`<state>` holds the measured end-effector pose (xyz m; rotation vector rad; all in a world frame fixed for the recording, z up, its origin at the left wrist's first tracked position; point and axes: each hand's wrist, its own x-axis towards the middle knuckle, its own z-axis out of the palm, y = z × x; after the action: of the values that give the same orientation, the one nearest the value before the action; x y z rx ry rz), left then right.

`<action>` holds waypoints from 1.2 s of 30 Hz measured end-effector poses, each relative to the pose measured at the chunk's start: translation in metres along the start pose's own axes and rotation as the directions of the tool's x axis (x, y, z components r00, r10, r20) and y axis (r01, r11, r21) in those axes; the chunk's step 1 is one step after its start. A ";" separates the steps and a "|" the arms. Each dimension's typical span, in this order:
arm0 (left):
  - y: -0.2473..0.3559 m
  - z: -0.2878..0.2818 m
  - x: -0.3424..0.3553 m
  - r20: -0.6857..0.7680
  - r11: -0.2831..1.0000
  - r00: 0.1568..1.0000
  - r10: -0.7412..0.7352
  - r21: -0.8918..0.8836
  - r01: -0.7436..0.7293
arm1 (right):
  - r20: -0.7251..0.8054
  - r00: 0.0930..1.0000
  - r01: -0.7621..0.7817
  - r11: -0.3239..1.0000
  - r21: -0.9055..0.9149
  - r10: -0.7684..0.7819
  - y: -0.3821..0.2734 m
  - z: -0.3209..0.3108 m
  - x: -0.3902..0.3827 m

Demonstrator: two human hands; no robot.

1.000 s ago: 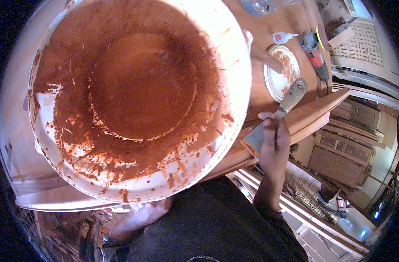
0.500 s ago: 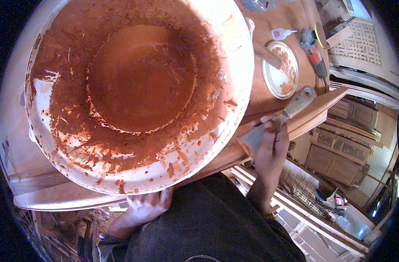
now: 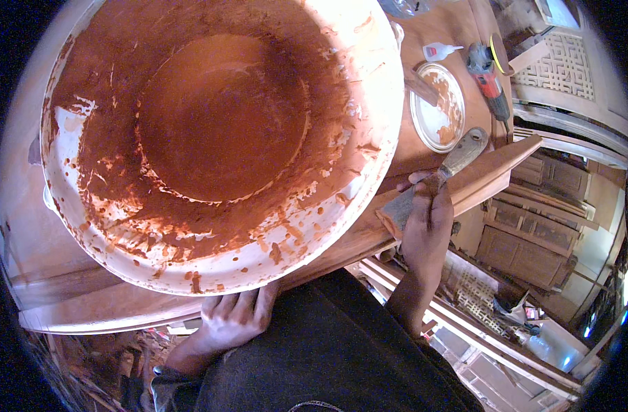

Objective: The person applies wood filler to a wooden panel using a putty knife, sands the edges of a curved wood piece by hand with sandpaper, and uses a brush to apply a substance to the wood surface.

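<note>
My right hand [image 3: 427,223] has the scraper [image 3: 463,152] by its neck, just right of the bucket [image 3: 307,237], blade angled toward the rim. Left hand [image 3: 237,317] is at the bucket's near edge, fingertips hidden under it — can't tell if they grip. Brown paste [image 3: 225,123] coats the bucket's inside; smeared lid [image 3: 422,122] and grinder [image 3: 490,84] lie right of it — grinder farther out.

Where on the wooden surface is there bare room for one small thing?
Bare wood shows between the clear plastic container and small white bottle; another patch lies between bucket, round lid and putty knife. Crowded: around the lid, bottle and grinder.
</note>
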<state>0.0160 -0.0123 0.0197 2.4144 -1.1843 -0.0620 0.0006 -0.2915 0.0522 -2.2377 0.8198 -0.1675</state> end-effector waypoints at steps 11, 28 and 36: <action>-0.002 0.000 0.001 0.028 1.000 0.999 -0.017 0.007 0.017 | -0.178 0.983 0.077 0.973 0.216 -0.039 0.010 -0.012 0.005; 0.002 0.000 0.003 0.029 0.997 0.998 -0.057 -0.054 0.059 | -0.266 0.962 0.085 0.995 0.059 -0.066 0.022 0.000 -0.027; 0.003 -0.003 0.005 0.041 0.997 0.997 -0.065 -0.050 0.067 | -0.277 0.961 0.064 0.983 0.174 -0.013 0.021 0.003 -0.031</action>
<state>0.0180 -0.0168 0.0240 2.4171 -1.1063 -0.1586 -0.0330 -0.2820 0.0394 -2.0847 0.8681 -0.5615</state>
